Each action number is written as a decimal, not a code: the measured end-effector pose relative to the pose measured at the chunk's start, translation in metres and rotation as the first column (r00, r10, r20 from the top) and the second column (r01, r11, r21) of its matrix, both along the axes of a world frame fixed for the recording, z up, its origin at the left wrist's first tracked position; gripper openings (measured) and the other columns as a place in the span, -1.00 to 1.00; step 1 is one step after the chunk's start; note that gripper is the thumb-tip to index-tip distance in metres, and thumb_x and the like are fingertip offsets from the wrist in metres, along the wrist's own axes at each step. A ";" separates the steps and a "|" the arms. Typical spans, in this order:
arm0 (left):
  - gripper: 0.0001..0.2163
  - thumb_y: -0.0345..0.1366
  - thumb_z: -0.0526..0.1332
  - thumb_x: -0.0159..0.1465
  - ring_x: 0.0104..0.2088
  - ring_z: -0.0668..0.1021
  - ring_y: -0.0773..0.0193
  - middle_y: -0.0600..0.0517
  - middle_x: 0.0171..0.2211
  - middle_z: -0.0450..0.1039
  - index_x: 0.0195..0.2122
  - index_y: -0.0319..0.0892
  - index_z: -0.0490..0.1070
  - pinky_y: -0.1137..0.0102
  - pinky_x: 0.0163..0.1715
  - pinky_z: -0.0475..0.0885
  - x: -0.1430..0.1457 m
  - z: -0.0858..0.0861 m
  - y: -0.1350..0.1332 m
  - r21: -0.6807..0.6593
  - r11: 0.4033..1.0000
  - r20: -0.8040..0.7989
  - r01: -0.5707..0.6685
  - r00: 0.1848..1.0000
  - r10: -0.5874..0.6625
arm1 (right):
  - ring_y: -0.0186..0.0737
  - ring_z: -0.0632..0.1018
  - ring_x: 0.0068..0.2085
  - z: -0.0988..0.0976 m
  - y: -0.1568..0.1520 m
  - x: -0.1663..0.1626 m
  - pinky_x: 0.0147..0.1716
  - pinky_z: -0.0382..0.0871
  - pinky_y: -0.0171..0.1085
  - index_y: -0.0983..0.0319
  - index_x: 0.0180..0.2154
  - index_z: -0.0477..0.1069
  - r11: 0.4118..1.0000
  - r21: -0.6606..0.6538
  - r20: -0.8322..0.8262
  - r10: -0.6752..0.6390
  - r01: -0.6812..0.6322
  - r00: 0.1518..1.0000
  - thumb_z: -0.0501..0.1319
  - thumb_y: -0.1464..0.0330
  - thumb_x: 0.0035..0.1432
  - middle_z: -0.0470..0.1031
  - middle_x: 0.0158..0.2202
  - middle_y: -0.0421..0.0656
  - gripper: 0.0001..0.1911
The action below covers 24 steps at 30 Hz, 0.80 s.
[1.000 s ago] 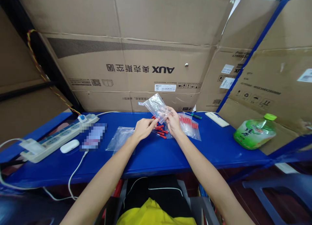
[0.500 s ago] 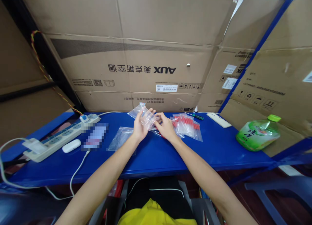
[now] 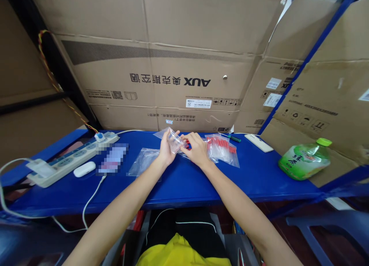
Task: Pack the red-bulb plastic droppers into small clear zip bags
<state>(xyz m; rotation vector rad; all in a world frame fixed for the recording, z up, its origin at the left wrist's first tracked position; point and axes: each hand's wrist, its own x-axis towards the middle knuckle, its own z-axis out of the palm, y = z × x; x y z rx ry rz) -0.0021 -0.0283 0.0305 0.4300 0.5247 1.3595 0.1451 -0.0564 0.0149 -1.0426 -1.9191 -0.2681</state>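
My left hand (image 3: 166,148) is closed on a clear plastic zip bag (image 3: 175,140), held up over the middle of the table. My right hand (image 3: 198,148) is at the bag's right end, with fingertips pinched on small red pieces (image 3: 187,143); their lower parts are hidden. Just right of that hand lie several filled clear bags (image 3: 221,148), showing red ends on pale contents. A stack of flat clear zip bags (image 3: 144,162) rests to the left, partly under my left forearm.
A power strip (image 3: 77,154), a white case (image 3: 84,169) and a blurred-out phone (image 3: 113,158) with a cable are on the left. Toward the right are a screwdriver (image 3: 233,137), a white phone (image 3: 258,142) and a green bottle (image 3: 305,160). Cardboard (image 3: 173,58) walls the back.
My right fingers have shifted, and red pieces now show between them and the bag. The bag has tilted slightly in my left hand. The camera view has moved a little.
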 end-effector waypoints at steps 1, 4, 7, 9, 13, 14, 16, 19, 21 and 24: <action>-0.76 -0.09 0.31 0.35 -0.28 0.66 0.17 -0.06 -0.17 0.58 -0.15 -0.14 0.44 0.22 -0.14 0.64 0.000 0.000 0.000 -0.009 1.000 -0.011 0.010 1.000 -0.010 | -0.05 0.54 -0.10 0.001 -0.001 -0.001 -0.10 0.43 -0.14 0.17 -0.11 0.52 1.000 0.022 0.046 0.016 -0.017 0.999 0.32 0.32 0.31 0.60 -0.15 -0.09 -0.87; -0.75 -0.04 0.26 0.39 -0.30 0.66 0.20 -0.02 -0.19 0.57 -0.13 -0.13 0.39 0.27 -0.20 0.64 -0.002 0.000 0.001 -0.036 0.999 -0.020 0.029 0.999 -0.030 | -0.05 0.52 -0.11 0.002 -0.004 -0.004 -0.12 0.40 -0.13 0.17 -0.13 0.54 0.995 0.079 0.156 0.042 -0.055 0.987 0.31 0.28 0.37 0.61 -0.15 -0.08 -0.88; -0.63 0.02 0.26 0.39 -0.27 0.67 0.18 -0.03 -0.17 0.57 0.05 -0.10 0.34 0.28 -0.23 0.63 -0.004 0.001 0.001 -0.062 0.998 -0.040 0.032 0.999 -0.035 | -0.08 0.50 -0.16 0.002 -0.004 -0.006 -0.17 0.34 -0.14 0.17 -0.19 0.55 0.992 0.116 0.225 0.021 -0.049 0.974 0.24 0.27 0.44 0.62 -0.21 -0.09 -0.84; -0.49 0.07 0.28 0.37 -0.21 0.69 0.12 -0.06 -0.10 0.58 0.20 -0.08 0.25 0.25 -0.21 0.63 -0.004 0.000 0.001 -0.057 0.997 -0.050 0.051 0.997 -0.054 | -0.09 0.50 -0.18 0.002 -0.003 -0.006 -0.20 0.30 -0.14 0.18 -0.21 0.54 0.989 0.143 0.251 -0.004 -0.033 0.968 0.21 0.31 0.46 0.62 -0.25 -0.09 -0.82; -0.40 -0.04 0.43 0.27 -0.13 0.70 0.07 -0.13 0.00 0.57 0.25 -0.05 0.25 0.24 -0.15 0.62 -0.002 -0.003 0.001 -0.016 0.994 -0.101 0.111 0.989 -0.112 | -0.09 0.49 -0.18 0.001 -0.001 -0.004 -0.23 0.25 -0.15 0.20 -0.20 0.53 0.988 0.155 0.278 -0.019 -0.026 0.961 0.18 0.38 0.45 0.61 -0.27 -0.08 -0.84; -0.42 -0.10 0.46 0.24 -0.15 0.70 0.09 -0.13 0.01 0.56 0.21 -0.05 0.29 0.26 -0.17 0.62 -0.001 -0.005 0.002 -0.018 0.994 -0.118 0.104 0.987 -0.105 | -0.09 0.49 -0.18 0.001 -0.001 -0.004 -0.22 0.24 -0.15 0.19 -0.20 0.53 0.989 0.143 0.282 -0.012 -0.029 0.959 0.17 0.38 0.46 0.61 -0.26 -0.08 -0.83; -0.49 -0.21 0.50 0.20 -0.19 0.70 0.13 -0.11 0.00 0.56 0.12 -0.05 0.34 0.31 -0.23 0.61 -0.001 -0.008 0.005 -0.039 0.998 -0.144 0.059 0.988 -0.063 | -0.09 0.50 -0.17 0.000 -0.001 -0.004 -0.21 0.25 -0.15 0.17 -0.20 0.54 0.994 0.102 0.287 0.010 -0.040 0.958 0.15 0.35 0.47 0.60 -0.25 -0.07 -0.80; -0.56 -0.28 0.51 0.17 -0.22 0.69 0.14 -0.10 -0.02 0.56 0.01 -0.06 0.36 0.33 -0.30 0.58 -0.003 -0.013 0.011 -0.072 0.997 -0.148 -0.004 0.989 -0.007 | -0.07 0.51 -0.13 0.000 -0.001 -0.004 -0.18 0.28 -0.14 0.14 -0.19 0.55 0.998 0.019 0.279 0.056 -0.064 0.959 0.12 0.31 0.49 0.61 -0.20 -0.06 -0.77; -0.59 -0.29 0.51 0.17 -0.20 0.69 0.12 -0.10 -0.03 0.56 -0.03 -0.07 0.37 0.32 -0.29 0.58 -0.005 -0.015 0.015 -0.072 0.997 -0.124 -0.023 0.992 0.014 | -0.04 0.51 -0.10 0.002 -0.001 -0.002 -0.15 0.30 -0.12 0.14 -0.16 0.55 0.996 -0.033 0.252 0.090 -0.085 0.963 0.14 0.30 0.48 0.62 -0.16 -0.05 -0.79; -0.62 -0.29 0.51 0.18 -0.15 0.68 0.10 -0.09 -0.07 0.56 -0.07 -0.09 0.38 0.25 -0.19 0.61 -0.009 -0.016 0.021 -0.054 0.996 -0.053 -0.067 0.997 0.064 | -0.01 0.51 -0.05 0.005 0.003 0.008 -0.06 0.34 -0.09 0.14 -0.05 0.54 0.990 -0.096 0.177 0.123 -0.108 0.977 0.22 0.27 0.42 0.62 -0.09 -0.04 -0.83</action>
